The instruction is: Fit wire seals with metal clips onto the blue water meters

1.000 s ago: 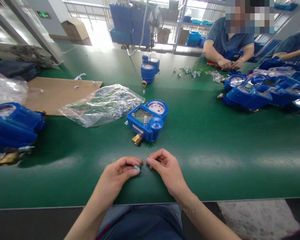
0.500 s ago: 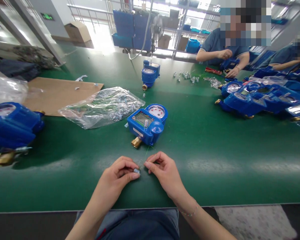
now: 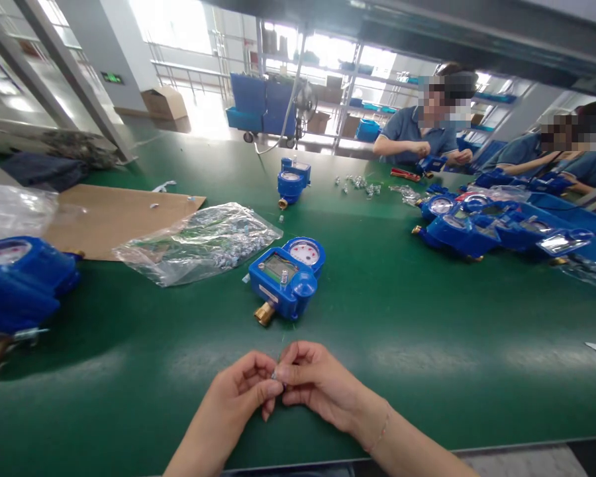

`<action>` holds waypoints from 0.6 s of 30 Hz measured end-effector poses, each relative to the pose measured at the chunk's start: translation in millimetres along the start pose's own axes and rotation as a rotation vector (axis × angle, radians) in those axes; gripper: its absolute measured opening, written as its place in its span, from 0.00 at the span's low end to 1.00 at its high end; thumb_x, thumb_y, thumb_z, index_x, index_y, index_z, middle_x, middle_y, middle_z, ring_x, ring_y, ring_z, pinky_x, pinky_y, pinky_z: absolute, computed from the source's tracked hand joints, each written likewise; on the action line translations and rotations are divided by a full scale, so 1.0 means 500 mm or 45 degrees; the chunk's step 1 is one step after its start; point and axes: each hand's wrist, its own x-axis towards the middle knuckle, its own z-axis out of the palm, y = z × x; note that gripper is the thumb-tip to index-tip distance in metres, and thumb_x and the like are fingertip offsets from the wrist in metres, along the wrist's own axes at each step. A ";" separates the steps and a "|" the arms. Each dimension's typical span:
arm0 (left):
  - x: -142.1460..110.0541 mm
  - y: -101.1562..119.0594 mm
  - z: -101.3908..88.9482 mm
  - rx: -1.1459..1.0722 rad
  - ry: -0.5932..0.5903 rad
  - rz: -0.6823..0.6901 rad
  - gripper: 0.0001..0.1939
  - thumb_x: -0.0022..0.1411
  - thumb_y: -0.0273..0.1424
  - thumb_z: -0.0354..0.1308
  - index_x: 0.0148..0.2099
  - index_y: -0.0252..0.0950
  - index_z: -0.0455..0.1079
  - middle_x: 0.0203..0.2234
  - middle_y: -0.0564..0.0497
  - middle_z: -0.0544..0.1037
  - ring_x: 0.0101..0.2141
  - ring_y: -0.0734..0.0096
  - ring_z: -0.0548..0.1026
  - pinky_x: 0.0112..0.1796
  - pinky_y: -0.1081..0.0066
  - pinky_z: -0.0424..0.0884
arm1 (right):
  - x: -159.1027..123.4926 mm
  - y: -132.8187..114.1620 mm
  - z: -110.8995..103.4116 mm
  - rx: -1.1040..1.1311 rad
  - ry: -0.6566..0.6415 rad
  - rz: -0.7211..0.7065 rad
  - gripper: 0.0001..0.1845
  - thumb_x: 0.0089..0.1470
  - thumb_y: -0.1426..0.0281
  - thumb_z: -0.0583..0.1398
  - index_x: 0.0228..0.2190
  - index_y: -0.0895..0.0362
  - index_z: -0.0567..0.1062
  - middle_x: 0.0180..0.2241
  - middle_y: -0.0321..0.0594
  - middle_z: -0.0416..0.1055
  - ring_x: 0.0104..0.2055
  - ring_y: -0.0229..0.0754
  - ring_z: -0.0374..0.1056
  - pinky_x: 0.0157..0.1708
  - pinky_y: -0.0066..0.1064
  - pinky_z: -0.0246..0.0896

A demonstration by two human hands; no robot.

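Note:
My left hand (image 3: 243,391) is closed in a pinch on a small bluish wire seal (image 3: 275,375), mostly hidden by the fingertips. Against it, my right hand (image 3: 318,381) pinches what looks like the seal's thin wire; a faint strand rises above the fingers. Just beyond both hands a blue water meter (image 3: 273,291) stands on the green table (image 3: 402,344). It has a round dial, a rectangular window, a brass pipe end toward me, and a small clear seal (image 3: 285,277) on its top.
A clear bag (image 3: 218,245) of seals lies on cardboard (image 3: 99,215). More meters stand left (image 3: 24,278), farther back (image 3: 291,182) and in a cluster right (image 3: 471,228). Loose seals (image 3: 357,185) and red-handled pliers (image 3: 404,174) lie near a co-worker (image 3: 402,139).
My hands have come together; the right fingers now meet the left ones at the seal. The view has tilted up, so the table things appear lower. A co-worker's hands have moved apart.

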 end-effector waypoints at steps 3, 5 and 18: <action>-0.003 -0.004 0.009 -0.142 -0.050 -0.041 0.13 0.54 0.38 0.64 0.29 0.32 0.71 0.17 0.55 0.68 0.20 0.77 0.62 0.24 0.76 0.57 | -0.006 0.009 0.003 0.061 -0.023 -0.025 0.20 0.36 0.67 0.72 0.24 0.60 0.68 0.22 0.33 0.68 0.21 0.31 0.64 0.24 0.24 0.59; -0.003 -0.006 0.012 -0.240 -0.099 -0.064 0.14 0.55 0.39 0.63 0.29 0.32 0.70 0.19 0.52 0.70 0.20 0.78 0.60 0.23 0.76 0.54 | -0.011 0.013 0.009 -0.027 0.006 -0.142 0.20 0.40 0.65 0.71 0.24 0.60 0.66 0.21 0.33 0.67 0.20 0.31 0.61 0.23 0.24 0.55; 0.016 -0.009 0.043 -0.049 0.258 0.156 0.13 0.53 0.39 0.64 0.27 0.35 0.68 0.20 0.53 0.71 0.23 0.72 0.66 0.27 0.74 0.61 | -0.031 0.020 0.003 -0.592 -0.051 -0.243 0.19 0.59 0.53 0.47 0.25 0.53 0.54 0.20 0.28 0.45 0.19 0.33 0.42 0.21 0.27 0.44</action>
